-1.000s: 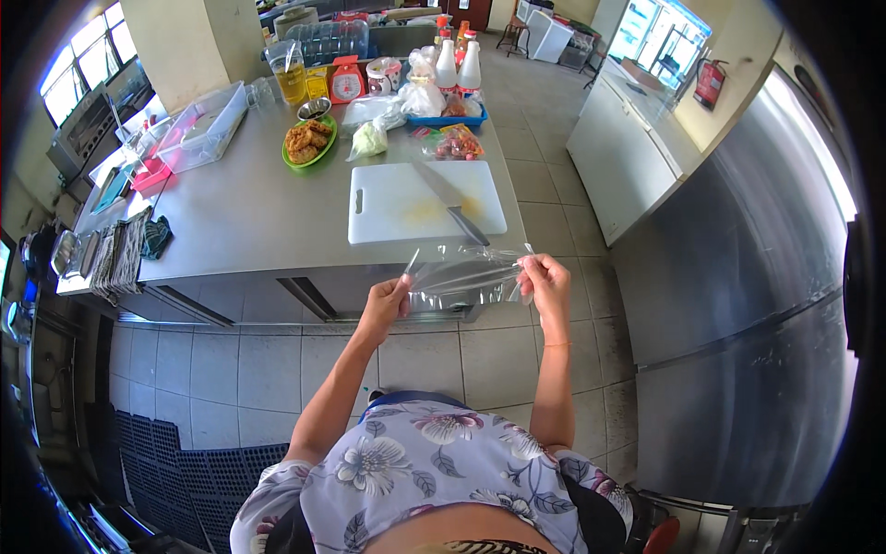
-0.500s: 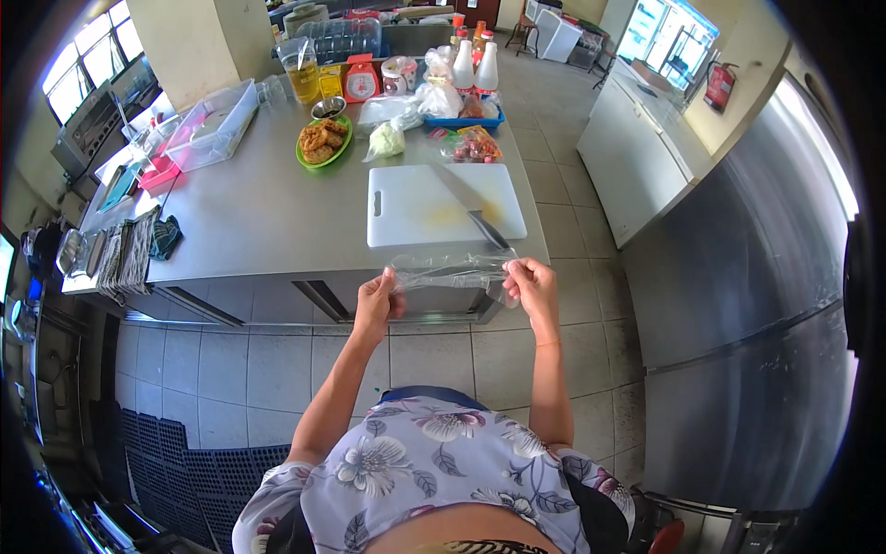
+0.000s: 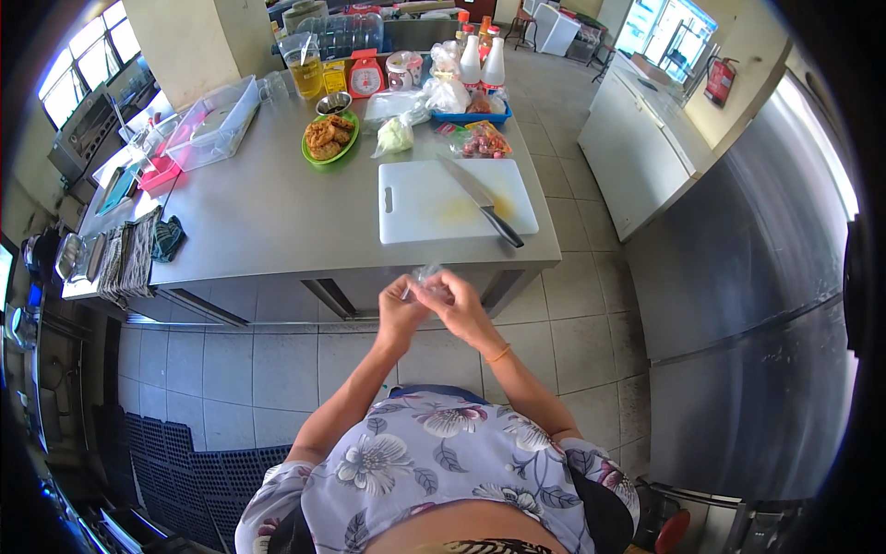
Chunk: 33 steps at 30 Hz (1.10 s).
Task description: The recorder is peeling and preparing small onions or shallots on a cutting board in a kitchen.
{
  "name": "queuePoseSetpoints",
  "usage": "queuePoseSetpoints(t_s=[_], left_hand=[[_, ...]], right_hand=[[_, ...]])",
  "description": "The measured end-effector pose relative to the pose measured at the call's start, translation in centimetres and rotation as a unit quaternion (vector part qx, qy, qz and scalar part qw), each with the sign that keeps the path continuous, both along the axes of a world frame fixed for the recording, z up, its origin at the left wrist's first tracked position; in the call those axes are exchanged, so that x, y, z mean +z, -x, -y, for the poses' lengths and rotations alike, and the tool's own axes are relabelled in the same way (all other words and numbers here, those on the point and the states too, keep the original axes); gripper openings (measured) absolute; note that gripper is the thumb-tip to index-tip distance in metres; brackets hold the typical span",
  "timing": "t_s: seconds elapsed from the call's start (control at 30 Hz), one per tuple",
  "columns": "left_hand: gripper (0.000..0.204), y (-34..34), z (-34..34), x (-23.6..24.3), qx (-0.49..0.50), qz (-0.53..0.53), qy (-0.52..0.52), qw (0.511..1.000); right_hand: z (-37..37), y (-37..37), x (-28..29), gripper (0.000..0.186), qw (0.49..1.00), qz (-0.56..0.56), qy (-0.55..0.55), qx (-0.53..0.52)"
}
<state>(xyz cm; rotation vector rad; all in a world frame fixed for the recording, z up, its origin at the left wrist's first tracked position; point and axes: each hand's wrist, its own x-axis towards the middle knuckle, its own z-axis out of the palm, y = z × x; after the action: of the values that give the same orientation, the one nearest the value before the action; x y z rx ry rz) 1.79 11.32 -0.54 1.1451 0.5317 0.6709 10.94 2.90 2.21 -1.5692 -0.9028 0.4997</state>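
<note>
My left hand and my right hand meet in front of the table's near edge, fingers closed on a clear plastic bag. The bag is bunched up between them, and most of it is hidden by the fingers. Beyond my hands a white cutting board lies on the steel table. A kitchen knife rests across the board, its black handle sticking out over the near right side.
A green plate of fried food, a bag of pale vegetable, bagged red onions and a blue tray stand behind the board. At the left is a clear plastic bin. A steel refrigerator stands on the right.
My hands have come together from wide apart, the right one moving left. The plastic bag that was stretched between them is now bunched up.
</note>
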Motion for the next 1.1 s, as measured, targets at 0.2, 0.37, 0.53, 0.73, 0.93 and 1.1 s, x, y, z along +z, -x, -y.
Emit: queuePoseSetpoints(t_s=[0.2, 0.37, 0.53, 0.73, 0.93, 1.1], left_hand=[[0.020, 1.2, 0.8, -1.0, -0.100, 0.040, -0.003, 0.994], [0.019, 1.9, -1.0, -1.9, -0.095, 0.112, 0.110, 0.983], [0.015, 3.0, -2.3, -2.0, -0.119, 0.097, 0.272, 0.950], [0.010, 2.2, 0.2, -0.3, -0.247, 0.067, 0.158, 0.954], [0.021, 1.9, -0.3, -1.9, -0.122, -0.116, -0.166, 0.972], [0.010, 1.3, -1.0, -3.7, -0.022, -0.124, -0.182, 0.975]], right_hand=[[0.1, -1.1, -2.4, 0.019, 0.985, -0.173, -0.017, -0.003], [1.6, -2.1, -2.3, 0.027, 0.849, -0.501, -0.140, 0.094], [2.0, -1.7, -3.4, 0.022, 0.934, -0.325, -0.031, 0.144], [0.8, 0.3, -6.6, 0.016, 0.980, 0.074, 0.070, -0.171], [1.3, -0.2, -5.6, 0.018, 0.993, -0.110, -0.040, 0.002], [2.4, -0.8, -3.9, 0.015, 0.933, -0.311, -0.012, 0.180]])
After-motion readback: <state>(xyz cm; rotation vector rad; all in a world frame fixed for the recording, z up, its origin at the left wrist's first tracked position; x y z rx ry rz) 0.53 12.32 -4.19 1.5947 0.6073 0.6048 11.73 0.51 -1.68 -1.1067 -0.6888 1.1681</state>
